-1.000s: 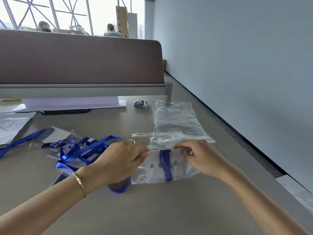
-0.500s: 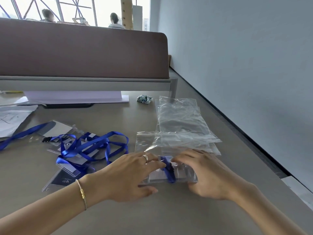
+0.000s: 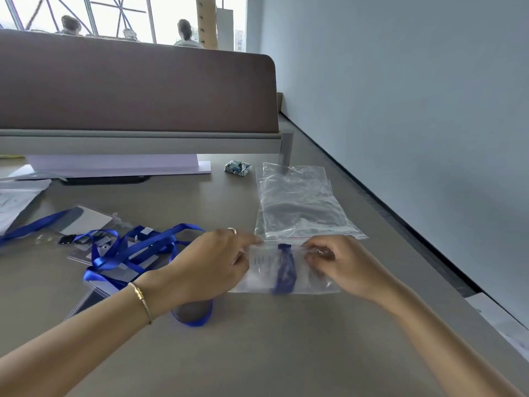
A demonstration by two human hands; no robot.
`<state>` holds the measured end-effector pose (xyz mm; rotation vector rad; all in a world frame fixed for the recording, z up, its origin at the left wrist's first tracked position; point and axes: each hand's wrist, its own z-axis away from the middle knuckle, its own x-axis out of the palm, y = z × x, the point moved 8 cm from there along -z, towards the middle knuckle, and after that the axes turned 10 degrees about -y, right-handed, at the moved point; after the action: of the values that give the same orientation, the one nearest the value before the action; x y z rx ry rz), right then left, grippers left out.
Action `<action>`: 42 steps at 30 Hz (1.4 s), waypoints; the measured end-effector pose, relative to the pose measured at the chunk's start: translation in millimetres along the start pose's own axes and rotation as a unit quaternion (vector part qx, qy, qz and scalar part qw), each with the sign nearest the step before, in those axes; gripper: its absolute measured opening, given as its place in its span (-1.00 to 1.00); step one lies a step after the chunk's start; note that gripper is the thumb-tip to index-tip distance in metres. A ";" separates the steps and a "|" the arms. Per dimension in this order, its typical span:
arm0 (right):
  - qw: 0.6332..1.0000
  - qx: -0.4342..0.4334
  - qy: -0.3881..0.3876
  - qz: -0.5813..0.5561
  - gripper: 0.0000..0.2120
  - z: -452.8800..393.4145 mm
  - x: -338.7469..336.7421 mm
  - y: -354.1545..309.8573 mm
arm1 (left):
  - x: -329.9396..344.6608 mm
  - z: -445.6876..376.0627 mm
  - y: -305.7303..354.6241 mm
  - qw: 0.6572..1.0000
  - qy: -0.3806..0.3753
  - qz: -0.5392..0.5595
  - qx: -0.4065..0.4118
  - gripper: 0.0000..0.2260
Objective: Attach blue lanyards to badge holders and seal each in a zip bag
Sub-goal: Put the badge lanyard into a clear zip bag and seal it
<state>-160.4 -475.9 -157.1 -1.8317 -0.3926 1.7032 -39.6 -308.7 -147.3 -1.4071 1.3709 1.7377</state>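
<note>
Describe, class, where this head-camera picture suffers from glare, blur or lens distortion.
Head view: the windows are blown out white; the partition and wall line bend from the wide lens; the filled zip bag between the left hand and right hand looks smeared.

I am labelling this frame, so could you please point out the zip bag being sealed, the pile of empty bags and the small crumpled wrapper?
zip bag being sealed [image 3: 312, 279]: head view, clear lower front.
pile of empty bags [image 3: 297, 204]: head view, middle of top bag.
crumpled wrapper [image 3: 237, 168]: head view, its centre.
</note>
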 end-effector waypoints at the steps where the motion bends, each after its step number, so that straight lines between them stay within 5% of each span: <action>1: 1.000 0.011 0.015 0.007 -0.86 -3.5 -1.1 3.8 | 0.8 -5.3 -1.9 1.000 0.002 -0.018 -0.009 -0.58; 8: 0.985 0.050 0.075 0.147 -0.82 -6.5 -5.1 9.1 | 13.8 -32.6 -9.8 0.996 -0.032 -0.086 -0.024 -0.55; 15: 0.984 0.069 0.057 0.152 -0.68 1.0 -6.3 18.1 | 22.9 -44.7 -21.6 0.993 -0.068 -0.074 -0.057 -0.55; 21: 0.981 0.098 0.060 0.156 -0.54 7.8 -3.7 25.5 | 17.3 -48.0 -25.0 0.997 -0.050 0.010 -0.054 -0.90; 27: 0.977 0.131 0.051 0.158 -0.38 13.0 -4.1 37.0 | 7.0 -36.4 -16.2 0.988 -0.002 0.148 -0.033 -0.72; 31: 0.993 0.084 0.080 0.036 -0.80 13.3 -11.2 36.0 | -9.2 -28.3 -18.6 0.969 0.071 0.235 -0.006 -0.62; 36: 0.944 0.050 0.031 -0.325 -0.82 13.7 -8.0 19.9 | -34.8 -18.9 -28.1 0.939 0.132 0.318 -0.009 -0.70; 42: 0.934 0.064 0.134 -0.326 -0.64 -22.3 -12.6 -6.7 | -42.6 -15.9 -57.8 0.894 0.109 0.423 -0.099 -0.79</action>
<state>-139.1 -483.1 -143.1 -1.5671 -0.6668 0.9877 30.2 -294.2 -129.2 -1.1986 2.2101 2.3450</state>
